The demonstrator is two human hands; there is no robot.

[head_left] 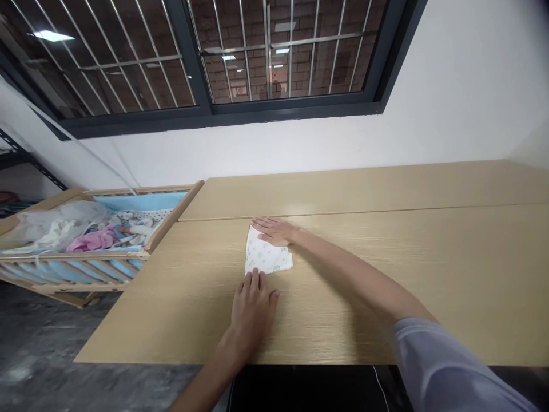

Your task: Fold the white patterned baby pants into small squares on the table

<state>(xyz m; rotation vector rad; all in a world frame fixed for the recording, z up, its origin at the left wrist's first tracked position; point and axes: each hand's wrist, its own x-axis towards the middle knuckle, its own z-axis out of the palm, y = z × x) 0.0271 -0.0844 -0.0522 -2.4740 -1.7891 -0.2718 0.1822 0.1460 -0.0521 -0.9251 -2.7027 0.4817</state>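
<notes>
A small folded white cloth [266,257] with a faint printed pattern lies on the light wooden table [386,274]. My right hand [274,230] rests flat on the cloth's far edge, fingers stretched out to the left. My left hand [252,306] lies flat on the table just in front of the cloth, its fingertips touching the near edge. Neither hand grips anything.
A wooden baby crib [141,252] with blue lining stands against the table's left end, holding white and pink clothes [86,234]. A white wall with a barred window [214,57] runs behind the table. Dark floor lies to the left.
</notes>
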